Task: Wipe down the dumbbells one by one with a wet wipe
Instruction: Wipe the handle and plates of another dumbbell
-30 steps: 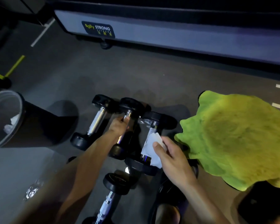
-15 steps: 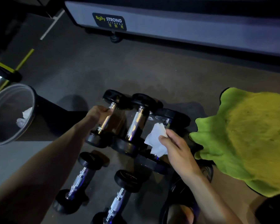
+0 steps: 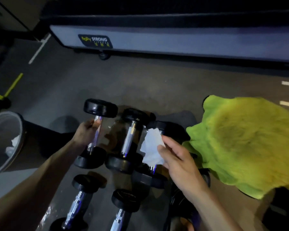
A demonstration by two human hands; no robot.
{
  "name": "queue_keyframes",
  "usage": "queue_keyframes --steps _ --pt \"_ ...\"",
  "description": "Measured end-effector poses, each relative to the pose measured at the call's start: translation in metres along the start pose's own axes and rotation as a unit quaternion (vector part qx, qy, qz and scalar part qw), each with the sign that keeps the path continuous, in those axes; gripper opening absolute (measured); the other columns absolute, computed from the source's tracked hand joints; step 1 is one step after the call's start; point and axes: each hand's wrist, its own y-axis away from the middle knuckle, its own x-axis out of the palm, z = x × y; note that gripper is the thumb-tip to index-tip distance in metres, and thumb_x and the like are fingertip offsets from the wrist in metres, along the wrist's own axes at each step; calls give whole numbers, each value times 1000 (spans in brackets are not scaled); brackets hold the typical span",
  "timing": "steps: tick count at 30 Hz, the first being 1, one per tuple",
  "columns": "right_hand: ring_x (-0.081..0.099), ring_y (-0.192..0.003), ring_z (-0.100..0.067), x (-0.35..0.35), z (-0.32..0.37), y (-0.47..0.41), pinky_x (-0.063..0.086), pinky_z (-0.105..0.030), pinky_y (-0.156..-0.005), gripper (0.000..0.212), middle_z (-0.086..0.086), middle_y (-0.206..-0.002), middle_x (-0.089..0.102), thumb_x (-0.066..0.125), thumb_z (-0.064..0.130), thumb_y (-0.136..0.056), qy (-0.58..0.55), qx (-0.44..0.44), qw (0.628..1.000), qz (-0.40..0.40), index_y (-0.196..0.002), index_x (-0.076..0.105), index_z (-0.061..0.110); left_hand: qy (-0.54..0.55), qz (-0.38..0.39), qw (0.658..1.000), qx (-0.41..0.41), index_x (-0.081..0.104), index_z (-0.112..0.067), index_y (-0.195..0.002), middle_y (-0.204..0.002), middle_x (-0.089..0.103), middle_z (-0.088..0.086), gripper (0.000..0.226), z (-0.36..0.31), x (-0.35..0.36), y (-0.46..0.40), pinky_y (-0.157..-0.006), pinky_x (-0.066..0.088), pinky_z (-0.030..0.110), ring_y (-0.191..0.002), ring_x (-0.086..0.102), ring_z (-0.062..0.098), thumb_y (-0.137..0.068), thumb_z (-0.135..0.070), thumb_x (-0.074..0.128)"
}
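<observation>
While the left hand (image 3: 88, 132) curls round the chrome handle of the leftmost dumbbell (image 3: 97, 133) and seems to have its far end tipped up off the floor (image 3: 107, 80), the right hand (image 3: 175, 157) pinches a crumpled white wipe (image 3: 151, 147) between thumb and fingers, hovering over the third dumbbell (image 3: 154, 170) in the row. The two hands are apart, with the middle dumbbell (image 3: 129, 140) lying between them.

Risks, as I judge them: the grip is one-handed on a smooth, shiny bar, and if the bar is damp it could slip, dropping the heavy end onto the neighbouring dumbbell or toward the person's foot (something dark, perhaps a sandal, shows near the bottom edge, too dim to be sure). The round heads could roll on the flat floor once nudged, knocking the tightly packed row askew. The thin wipe could tear or bunch on any knurling, leaving patches missed.

Materials: each dumbbell has a slim metal handle, mirror-bright, between two thick, black, matte heads that look rubbery. Two more dumbbells (image 3: 80, 202) lie nearer the person, one (image 3: 122, 212) just beside the other. The wipe looks soft, limp and creased. The floor is dull grey and slightly speckled. A bin (image 3: 18, 130) at left holds white scraps, likely used wipes. At right lies a fuzzy, lime-green cloth (image 3: 250, 144), plush and irregular in outline
</observation>
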Motion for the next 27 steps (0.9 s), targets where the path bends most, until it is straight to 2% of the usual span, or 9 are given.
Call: queue_keyframes --steps 3,6,8,10,13,16,18,22,27 --pt "68 -108 -29 -2 23 19 51 -50 -103 31 -5 -102 75 65 27 -96 -15 -29 999 -4 -111 72 53 138 13 988 67 61 0 -82 -67 60 4 47 -55 -27 45 -61 44 30 -65 56 19 -103 -42 59" --pt "70 -90 -8 -14 51 49 53 -35 -89 31 13 -92 76 66 16 -98 -19 -65 997 -25 -118 72 38 239 41 962 129 66 -15 -92 -78 71 -2 40 -126 -46 92 -72 55 34 -75 69 17 -95 -55 64" --pt "69 -92 -3 -27 77 76 51 -31 -87 35 15 -97 78 65 10 -97 -25 -87 994 -55 -111 74 41 285 57 940 178 65 -15 -98 -83 73 0 28 -179 -48 124 -72 59 28 -75 72 13 -102 -42 58" --pt "71 -100 -13 -46 101 101 51 -40 -94 33 7 -105 79 68 18 -90 -28 -113 988 -99 -105 77 46 326 73 918 214 63 -14 -101 -85 72 3 20 -235 -46 155 -65 58 21 -68 71 8 -108 -24 48" --pt "73 -94 -22 -80 131 130 51 -51 -97 30 -4 -99 80 65 12 -90 -33 -159 970 -179 -99 80 36 365 117 886 261 62 -14 -100 -78 75 -2 20 -309 -34 200 -65 59 24 -65 72 10 -110 -21 46" --pt "72 -81 -16 -108 155 153 52 -42 -84 49 1 -89 80 54 1 -100 -17 -187 952 -241 -93 79 42 407 167 852 283 60 -12 -98 -73 74 -3 17 -361 -13 237 -63 59 24 -60 71 9 -109 -16 47" --pt "72 -84 -19 -125 159 164 51 -40 -82 40 0 -92 80 55 5 -101 11 -194 941 -275 -101 76 38 411 193 845 282 61 -12 -99 -77 74 0 15 -383 6 255 -66 61 27 -63 71 12 -108 -16 49" --pt "74 -100 -20 -151 154 173 54 -46 -95 28 2 -104 79 57 8 -100 42 -204 928 -308 -118 69 26 408 209 854 247 63 -14 -107 -90 75 5 9 -391 42 267 -74 62 34 -77 74 21 -106 -19 55" --pt "68 -115 -10 -155 140 165 53 -46 -100 29 11 -120 74 56 23 -101 116 -229 924 -284 -127 66 32 377 192 870 251 66 -11 -103 -91 76 6 6 -366 82 257 -81 61 40 -82 73 25 -103 -12 60"
